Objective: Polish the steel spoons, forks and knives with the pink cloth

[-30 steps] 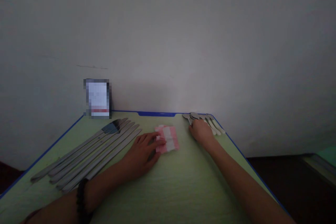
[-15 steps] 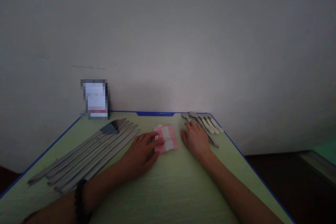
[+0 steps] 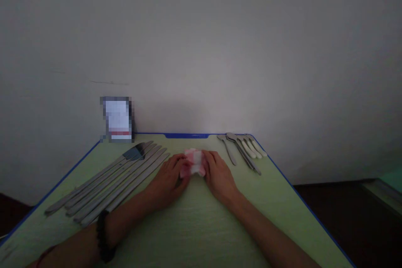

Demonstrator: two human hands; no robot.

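A small pink and white checked cloth [image 3: 196, 159] lies bunched at the middle of the table. My left hand [image 3: 171, 171] grips its left edge, fingers curled over it. From the other side my right hand [image 3: 220, 173] has its fingers closed on the right edge. The underside of the cloth and parts of the fingertips are hidden. Right of my right hand, one metal spoon [image 3: 229, 150] lies apart from several other spoons [image 3: 243, 150], some with white handles. Several long metal table knives [image 3: 116, 182] lie side by side left of my left hand.
The pale green tabletop [image 3: 188, 226] has a blue rim and stands against a grey wall [image 3: 201, 50]. A blurred upright device with a lit screen [image 3: 118, 119] leans at the back left corner. Dark floor [image 3: 339, 213] shows on the right.
My right hand has moved left from the spoons to the cloth and taken its right edge. One spoon now lies apart, fully in sight. The cloth has become more bunched between both hands.
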